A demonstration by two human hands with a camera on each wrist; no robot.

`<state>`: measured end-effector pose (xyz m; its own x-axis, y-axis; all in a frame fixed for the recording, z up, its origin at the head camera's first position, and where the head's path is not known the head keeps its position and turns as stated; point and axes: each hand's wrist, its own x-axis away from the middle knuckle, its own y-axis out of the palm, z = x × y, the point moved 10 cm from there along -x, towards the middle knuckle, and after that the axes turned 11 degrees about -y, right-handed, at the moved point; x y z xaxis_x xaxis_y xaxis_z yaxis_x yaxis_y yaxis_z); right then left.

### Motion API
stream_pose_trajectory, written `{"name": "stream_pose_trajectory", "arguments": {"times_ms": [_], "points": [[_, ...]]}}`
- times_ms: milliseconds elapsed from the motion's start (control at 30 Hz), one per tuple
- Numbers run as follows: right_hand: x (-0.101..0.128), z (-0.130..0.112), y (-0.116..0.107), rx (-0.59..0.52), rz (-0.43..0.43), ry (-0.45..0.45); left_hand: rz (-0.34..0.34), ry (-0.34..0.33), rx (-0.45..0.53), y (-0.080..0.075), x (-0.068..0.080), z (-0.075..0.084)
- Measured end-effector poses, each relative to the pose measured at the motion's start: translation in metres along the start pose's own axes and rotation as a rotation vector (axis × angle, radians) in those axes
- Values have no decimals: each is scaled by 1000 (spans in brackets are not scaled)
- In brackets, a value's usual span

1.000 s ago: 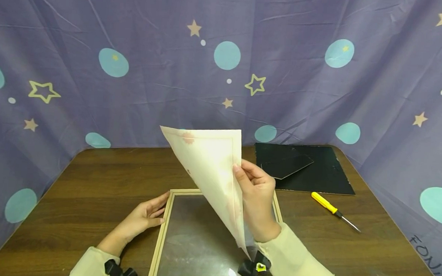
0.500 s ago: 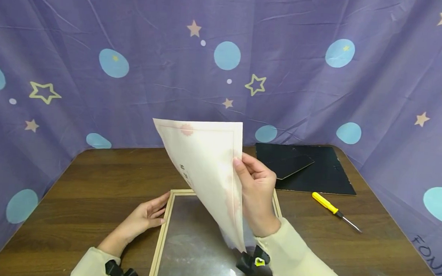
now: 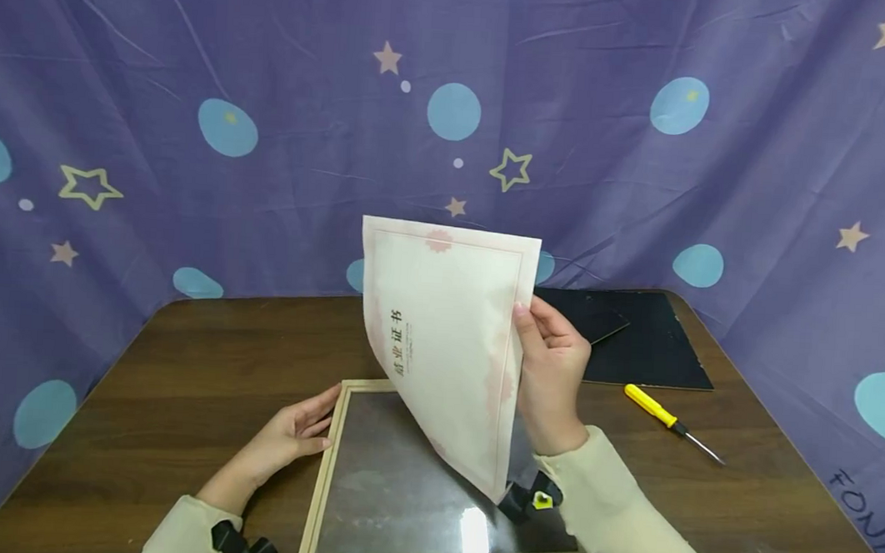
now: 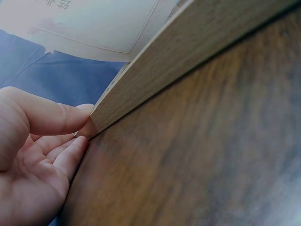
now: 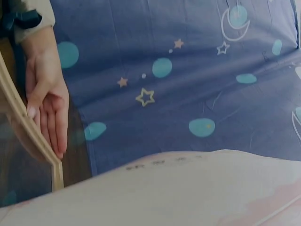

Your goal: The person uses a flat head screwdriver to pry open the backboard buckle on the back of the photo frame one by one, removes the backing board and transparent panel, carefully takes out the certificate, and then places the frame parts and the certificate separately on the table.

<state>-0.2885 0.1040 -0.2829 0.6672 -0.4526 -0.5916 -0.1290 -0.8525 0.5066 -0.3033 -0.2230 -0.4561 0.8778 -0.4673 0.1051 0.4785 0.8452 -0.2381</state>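
Observation:
My right hand (image 3: 555,374) pinches the right edge of a pale paper certificate (image 3: 455,327) with pink marks and dark printed characters. The sheet hangs upright and slightly curved above a light wooden picture frame (image 3: 325,462) lying on the table, its lower corner near the right wrist's black camera. A clear pane (image 3: 394,491) inside the frame reflects a bright patch. My left hand (image 3: 284,431) rests against the frame's left side. In the left wrist view its thumb (image 4: 56,117) touches the frame's side. The right wrist view shows its fingers (image 5: 56,125) fairly straight along the outside.
A black backing board (image 3: 652,346) with a stand flap lies at the back right of the brown wooden table (image 3: 220,357). In front of it is a screwdriver (image 3: 653,407) with a yellow handle. A purple patterned curtain (image 3: 307,136) hangs behind the table.
My right hand has raised the certificate and moved it to the right. The sheet has opened out, so more of its printed characters show. My left hand and the frame have stayed put.

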Motion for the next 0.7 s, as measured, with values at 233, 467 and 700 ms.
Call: {"name": "stream_pose_trajectory", "arguments": {"times_ms": [233,467,700], "points": [[-8,-8,-11,10,-20,-66,2,-12,6,0,-1,0],[-17,-16,-23,67,9,-97,7,-12,4,-1,-1,0],[-29,-18,-36,67,53,-115,16,-31,-1,-1,-2,-2]]}}
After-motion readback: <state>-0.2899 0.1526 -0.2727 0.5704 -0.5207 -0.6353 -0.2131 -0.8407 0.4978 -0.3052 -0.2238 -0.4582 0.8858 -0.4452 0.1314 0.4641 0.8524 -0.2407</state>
